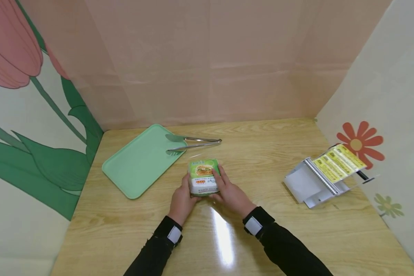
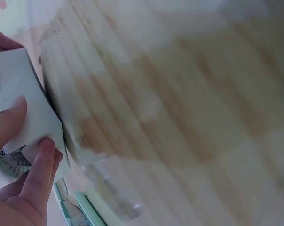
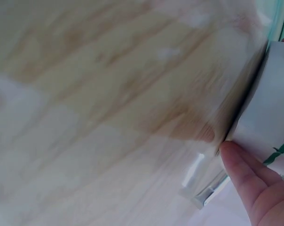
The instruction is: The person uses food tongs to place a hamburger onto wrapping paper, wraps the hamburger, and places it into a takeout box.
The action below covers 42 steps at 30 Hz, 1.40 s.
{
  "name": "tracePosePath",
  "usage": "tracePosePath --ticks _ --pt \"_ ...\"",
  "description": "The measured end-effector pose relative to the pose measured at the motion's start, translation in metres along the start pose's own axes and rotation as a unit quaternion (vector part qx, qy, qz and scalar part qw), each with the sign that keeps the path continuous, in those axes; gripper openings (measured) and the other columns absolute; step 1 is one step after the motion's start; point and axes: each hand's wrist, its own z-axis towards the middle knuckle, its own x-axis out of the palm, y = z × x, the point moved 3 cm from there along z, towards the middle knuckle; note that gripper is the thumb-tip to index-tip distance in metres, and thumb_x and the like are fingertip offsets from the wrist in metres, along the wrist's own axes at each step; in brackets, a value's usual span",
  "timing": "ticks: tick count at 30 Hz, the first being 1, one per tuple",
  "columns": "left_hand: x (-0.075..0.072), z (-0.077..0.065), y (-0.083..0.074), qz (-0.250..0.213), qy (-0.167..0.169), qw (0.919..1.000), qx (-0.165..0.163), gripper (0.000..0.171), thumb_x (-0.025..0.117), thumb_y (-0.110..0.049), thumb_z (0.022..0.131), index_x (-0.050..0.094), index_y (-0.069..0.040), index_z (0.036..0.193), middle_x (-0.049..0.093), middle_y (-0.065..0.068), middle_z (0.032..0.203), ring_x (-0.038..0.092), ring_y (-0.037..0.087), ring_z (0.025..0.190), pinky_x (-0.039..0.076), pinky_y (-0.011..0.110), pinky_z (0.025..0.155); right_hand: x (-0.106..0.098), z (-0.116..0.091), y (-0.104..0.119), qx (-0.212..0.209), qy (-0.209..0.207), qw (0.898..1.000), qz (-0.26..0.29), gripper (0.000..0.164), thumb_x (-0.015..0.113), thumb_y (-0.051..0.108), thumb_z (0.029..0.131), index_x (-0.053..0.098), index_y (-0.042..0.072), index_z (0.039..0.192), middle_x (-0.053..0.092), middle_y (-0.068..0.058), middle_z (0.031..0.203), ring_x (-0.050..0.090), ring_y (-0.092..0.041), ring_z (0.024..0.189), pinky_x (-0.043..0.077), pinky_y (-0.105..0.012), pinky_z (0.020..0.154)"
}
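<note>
A green-and-white package (image 1: 204,186) with a hamburger picture and printed characters on top is held between both hands near the middle of the table. The left hand (image 1: 182,200) grips its left side, and the right hand (image 1: 235,194) grips the right side with fingers over the top edge. In the left wrist view, the thumb and fingers lie on a folded white end of the package (image 2: 27,89). From the right wrist, fingertips (image 3: 230,149) show at the lower edge of its white side. What is inside the package is hidden.
A light green tray (image 1: 134,168) lies at the left rear. Metal tongs (image 1: 203,143) rest partly over its right edge, one end broad and the other fork-like. At the right stands a metal device (image 1: 308,184) with a ribbed roller and yellow printed label.
</note>
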Motion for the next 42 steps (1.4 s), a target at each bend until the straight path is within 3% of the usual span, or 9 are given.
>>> tracePosePath --ticks 6,16,21,26,30,35,42 --pt "0.0006 -0.0008 0.0013 -0.005 -0.002 1.0000 -0.001 0.097 0.086 -0.011 0.064 0.030 -0.004 0.143 0.068 0.025 0.099 0.066 0.036 0.091 0.052 0.046 0.080 0.0010 0.0003 0.0021 0.008 -0.012 1.000 0.013 0.088 0.068 0.036 0.086 0.017 0.009 0.152 0.008 -0.021 0.157 0.066 -0.028 0.077 0.054 -0.033 0.068" --pt "0.0019 -0.0005 0.0044 -0.005 0.006 0.9998 -0.016 0.096 0.087 -0.017 0.065 0.031 -0.002 0.142 0.066 0.027 0.107 0.065 0.037 0.098 0.052 0.046 0.084 0.0062 0.0024 0.0007 0.009 -0.030 0.999 -0.015 0.087 0.072 0.032 0.084 0.022 0.011 0.151 0.015 -0.020 0.157 0.065 -0.025 0.070 0.054 -0.033 0.062" --pt "0.0021 0.0007 0.0053 -0.018 0.033 0.9989 -0.026 0.101 0.086 -0.033 0.067 0.028 -0.001 0.144 0.062 0.026 0.116 0.062 0.035 0.105 0.050 0.044 0.089 0.0056 0.0024 0.0030 0.011 -0.036 0.999 -0.016 0.090 0.075 0.034 0.081 0.023 0.011 0.150 0.015 -0.021 0.156 0.063 -0.022 0.066 0.052 -0.031 0.059" --pt "0.0014 0.0017 0.0047 -0.015 0.031 0.9989 -0.031 0.098 0.077 -0.048 0.073 0.028 -0.001 0.144 0.063 0.026 0.115 0.063 0.034 0.103 0.051 0.044 0.087 0.0064 0.0006 0.0030 0.006 -0.013 1.000 0.006 0.090 0.068 0.041 0.085 0.016 0.010 0.152 0.007 -0.023 0.157 0.066 -0.027 0.079 0.054 -0.033 0.067" --pt "0.0008 0.0023 0.0045 -0.015 0.018 0.9993 -0.030 0.096 0.076 -0.047 0.074 0.029 0.000 0.143 0.062 0.027 0.116 0.062 0.035 0.105 0.050 0.045 0.089 0.0075 0.0013 0.0024 0.010 0.005 1.000 0.020 0.081 0.057 0.041 0.093 0.011 0.012 0.153 0.002 -0.021 0.158 0.066 -0.031 0.091 0.055 -0.035 0.075" --pt "0.0012 0.0038 0.0046 -0.011 0.006 0.9997 -0.022 0.093 0.078 -0.043 0.074 0.031 0.000 0.142 0.060 0.026 0.121 0.060 0.036 0.109 0.049 0.045 0.091 0.0077 0.0031 0.0018 0.019 0.002 0.999 0.027 0.078 0.057 0.041 0.093 0.015 0.013 0.153 0.004 -0.020 0.158 0.065 -0.032 0.095 0.055 -0.035 0.077" --pt "-0.0006 0.0044 0.0029 -0.016 -0.006 0.9996 -0.022 0.091 0.080 -0.038 0.073 0.032 0.001 0.140 0.058 0.026 0.124 0.059 0.036 0.110 0.049 0.047 0.090 0.0082 0.0054 0.0023 0.027 -0.028 0.999 0.029 0.077 0.063 0.040 0.089 0.025 0.012 0.149 0.014 -0.020 0.156 0.066 -0.029 0.083 0.055 -0.034 0.070"
